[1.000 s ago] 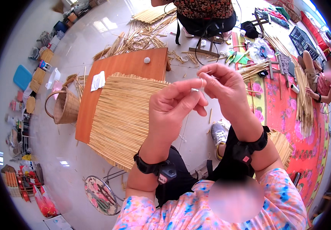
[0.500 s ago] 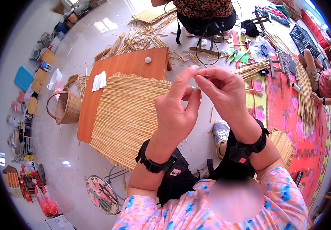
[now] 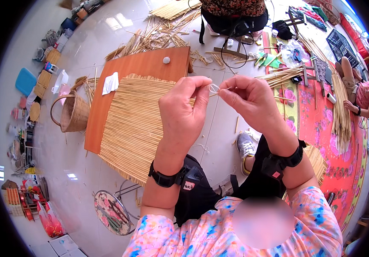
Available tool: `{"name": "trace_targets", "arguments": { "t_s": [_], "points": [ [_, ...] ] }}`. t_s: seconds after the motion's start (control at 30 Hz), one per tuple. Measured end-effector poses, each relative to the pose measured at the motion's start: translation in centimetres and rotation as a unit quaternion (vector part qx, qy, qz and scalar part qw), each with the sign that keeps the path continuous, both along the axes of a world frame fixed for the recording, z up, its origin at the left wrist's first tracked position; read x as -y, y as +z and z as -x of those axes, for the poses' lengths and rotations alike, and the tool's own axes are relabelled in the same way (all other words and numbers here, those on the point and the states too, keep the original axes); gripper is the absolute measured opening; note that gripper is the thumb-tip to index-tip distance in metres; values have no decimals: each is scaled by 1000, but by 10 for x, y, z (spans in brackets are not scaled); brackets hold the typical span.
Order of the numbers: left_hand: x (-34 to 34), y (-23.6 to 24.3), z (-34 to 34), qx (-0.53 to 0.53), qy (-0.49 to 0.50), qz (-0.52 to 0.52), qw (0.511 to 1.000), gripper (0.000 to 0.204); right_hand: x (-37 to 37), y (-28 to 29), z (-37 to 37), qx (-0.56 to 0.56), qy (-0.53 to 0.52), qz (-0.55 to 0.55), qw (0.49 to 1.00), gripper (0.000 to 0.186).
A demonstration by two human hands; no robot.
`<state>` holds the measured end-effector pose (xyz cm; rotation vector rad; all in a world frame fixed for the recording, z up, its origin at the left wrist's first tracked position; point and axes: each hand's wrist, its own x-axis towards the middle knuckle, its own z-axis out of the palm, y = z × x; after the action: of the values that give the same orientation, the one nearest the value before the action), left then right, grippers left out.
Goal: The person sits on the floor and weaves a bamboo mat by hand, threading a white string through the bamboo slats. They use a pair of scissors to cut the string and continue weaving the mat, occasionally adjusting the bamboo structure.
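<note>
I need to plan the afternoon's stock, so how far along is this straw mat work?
Done: a wide woven mat of pale straw stalks covers most of the orange wooden board. In hand: the left hand and right hand pinch a thin pale loop of thread between them. Left: loose stalks lie unwoven on the floor beyond.

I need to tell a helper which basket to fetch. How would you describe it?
Start at the orange board under the straw mat. Just left of it on the pale floor stands a woven basket: brown, round, with an arched handle, unlike the flat items nearby.
</note>
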<state>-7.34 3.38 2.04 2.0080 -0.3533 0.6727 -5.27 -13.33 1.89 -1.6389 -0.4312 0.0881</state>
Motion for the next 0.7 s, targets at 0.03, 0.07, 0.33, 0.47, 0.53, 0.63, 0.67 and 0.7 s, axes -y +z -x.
{"name": "trace_targets", "arguments": {
  "t_s": [0.03, 0.07, 0.33, 0.47, 0.53, 0.63, 0.67, 0.7],
  "points": [
    [0, 1, 0, 7, -6, -6, 1000, 8, -1, -1, 0, 2, 11, 19, 1000, 15],
    [-1, 1, 0, 15, -12, -12, 1000, 9, -1, -1, 0, -9, 21, 26, 999, 15],
    [-5, 4, 3, 8, 2, 44, 999, 10, 0, 4, -1, -76, 61, -28, 995, 16],
    [-4, 10, 12, -80, -48, 140, 986, 9, 0, 3, -1, -72, 59, -28, 995, 16],
    [-3, 10, 12, -126, -61, 124, 982, 10, -2, 3, 0, -74, 64, -27, 995, 16],
    [-3, 7, 12, -156, -69, 126, 977, 9, -2, 2, 0, -71, 67, -18, 995, 16],
    [-4, 6, 12, -160, -69, 130, 976, 8, -2, 2, 0, -69, 63, -24, 995, 16],
    [-5, 6, 12, -183, -73, 142, 970, 8, -3, 4, 0, -67, 59, -31, 996, 16]
  ]
}}
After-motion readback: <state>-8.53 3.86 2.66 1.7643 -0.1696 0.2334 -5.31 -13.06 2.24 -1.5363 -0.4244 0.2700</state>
